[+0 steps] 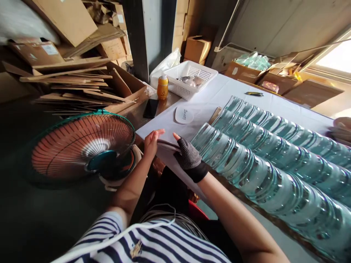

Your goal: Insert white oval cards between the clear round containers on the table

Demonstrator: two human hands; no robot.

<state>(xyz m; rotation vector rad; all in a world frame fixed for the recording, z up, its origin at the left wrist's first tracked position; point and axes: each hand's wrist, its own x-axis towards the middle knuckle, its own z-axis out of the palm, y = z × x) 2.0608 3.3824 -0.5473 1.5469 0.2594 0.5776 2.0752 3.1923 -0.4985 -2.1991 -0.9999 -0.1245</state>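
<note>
Grasps a thin, flat, dark-edged piece (169, 145) by its opposite ends, between bare left hand (151, 143) and right hand in black-and-white fingerless glove (191, 155), thumbs raised — long axis crosswise, equally near both — at the white-covered table's (230, 89) near edge.

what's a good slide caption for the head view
Bare left hand and gloved right hand at a thin piece, between a fan and rows of glass.

Navy stripes cross a white shirt (164, 243) before us, beside the white table (227, 87); a black-and-grey checked glove (189, 155) shows at its edge, blue-green glass (246, 162) upon it, a teal fan (101, 160) with orange-red blades alongside.
</note>
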